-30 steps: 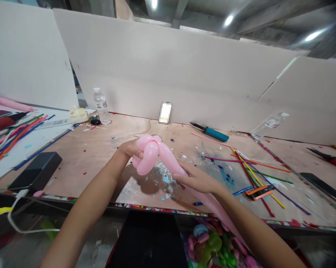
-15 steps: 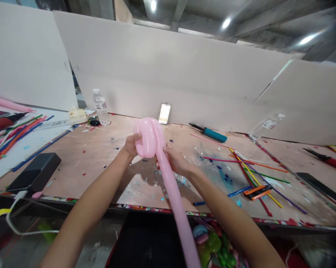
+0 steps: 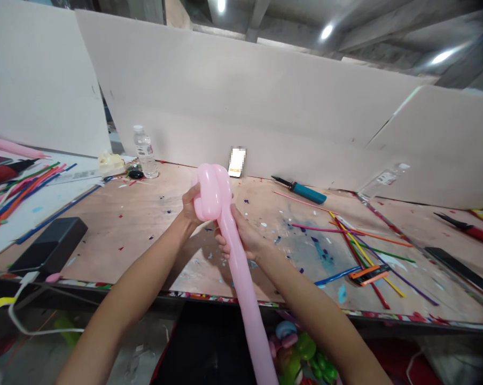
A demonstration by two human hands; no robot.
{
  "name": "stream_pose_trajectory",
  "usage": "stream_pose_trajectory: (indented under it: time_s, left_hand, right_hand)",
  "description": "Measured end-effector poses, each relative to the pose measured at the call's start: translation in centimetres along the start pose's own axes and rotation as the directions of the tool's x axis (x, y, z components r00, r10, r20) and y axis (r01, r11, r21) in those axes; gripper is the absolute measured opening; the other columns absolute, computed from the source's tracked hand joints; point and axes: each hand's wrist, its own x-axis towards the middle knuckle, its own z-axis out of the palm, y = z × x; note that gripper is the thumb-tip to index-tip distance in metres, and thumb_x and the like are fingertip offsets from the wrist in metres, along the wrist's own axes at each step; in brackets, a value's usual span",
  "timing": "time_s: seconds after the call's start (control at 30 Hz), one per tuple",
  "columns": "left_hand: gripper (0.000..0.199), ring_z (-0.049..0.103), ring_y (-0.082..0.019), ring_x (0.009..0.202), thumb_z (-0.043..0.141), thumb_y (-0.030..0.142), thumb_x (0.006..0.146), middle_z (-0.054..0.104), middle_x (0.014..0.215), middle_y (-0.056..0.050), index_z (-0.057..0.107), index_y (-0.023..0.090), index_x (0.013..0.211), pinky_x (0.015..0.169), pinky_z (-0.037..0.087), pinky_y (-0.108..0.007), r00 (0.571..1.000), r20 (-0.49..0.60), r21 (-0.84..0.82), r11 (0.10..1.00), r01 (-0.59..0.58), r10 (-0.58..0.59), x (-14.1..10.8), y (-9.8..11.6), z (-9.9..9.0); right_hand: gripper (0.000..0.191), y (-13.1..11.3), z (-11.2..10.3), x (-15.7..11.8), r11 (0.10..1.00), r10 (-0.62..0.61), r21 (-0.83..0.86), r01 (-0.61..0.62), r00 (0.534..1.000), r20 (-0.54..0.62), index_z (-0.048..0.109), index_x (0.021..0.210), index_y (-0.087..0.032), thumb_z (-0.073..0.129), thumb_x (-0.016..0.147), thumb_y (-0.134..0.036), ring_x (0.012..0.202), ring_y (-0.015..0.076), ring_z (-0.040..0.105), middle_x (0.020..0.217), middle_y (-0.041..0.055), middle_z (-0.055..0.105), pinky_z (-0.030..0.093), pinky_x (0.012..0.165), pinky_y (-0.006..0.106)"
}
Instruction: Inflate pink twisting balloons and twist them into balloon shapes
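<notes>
A long pink balloon runs from the bottom edge of the view up to a folded, bulging bundle at its upper end. My left hand grips the left side of that bundle, its thumb on the front and the other fingers largely hidden behind. Just below the bundle, my right hand is wrapped round the balloon's straight part, with fingertips showing on its left side. The bundle is held above the wooden table.
Behind stand a phone, a bottle and white panels. A teal pump lies at the back right, nearer than it several loose balloons. A black box sits front left. Colourful balloons show below the table edge.
The folded bundle has shifted slightly up and left. My right hand has moved a little down and left, and more of its fingers now show around the balloon.
</notes>
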Motion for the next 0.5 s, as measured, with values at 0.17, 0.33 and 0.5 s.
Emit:
stream_pose_trajectory:
  time_s: [0.17,0.33,0.5]
  left_hand:
    - [0.054,0.067,-0.026,0.071,0.070,0.052,0.057,0.071,0.079,-0.011,0.065,0.010,0.091,0.071,0.055,-0.038,0.989,-0.129,-0.046,0.996,-0.073,0.067,0.2,-0.4,0.6]
    - [0.058,0.067,-0.028,0.079,0.068,0.055,0.058,0.070,0.082,-0.010,0.063,0.013,0.097,0.072,0.054,-0.041,0.990,-0.120,-0.088,0.992,-0.089,0.078,0.1,-0.4,1.5]
    - [0.051,0.066,-0.031,0.089,0.070,0.052,0.060,0.068,0.079,-0.009,0.063,0.014,0.092,0.077,0.055,-0.042,0.984,-0.120,-0.055,0.989,-0.136,0.129,0.4,0.3,1.2]
  right_hand:
    - [0.070,0.1,-0.1,-0.2,0.991,0.017,0.131,-0.032,0.993,0.114,0.054,0.079,-0.014,0.026,0.082,-0.079,0.041,0.0078,0.042,0.052,-0.0026,0.048,0.038,0.041,0.020]
    - [0.047,1.1,-1.0,-0.6,0.987,-0.110,0.145,0.075,0.962,0.249,0.051,0.093,-0.018,0.040,0.087,-0.063,0.046,0.0088,0.048,0.066,-0.0019,0.055,0.040,0.042,0.020]
    - [0.043,0.8,-1.1,-1.2,0.991,-0.120,-0.043,0.129,0.980,0.160,0.051,0.098,-0.020,0.057,0.081,-0.059,0.039,0.0054,0.038,0.058,-0.0084,0.045,0.034,0.037,0.017]
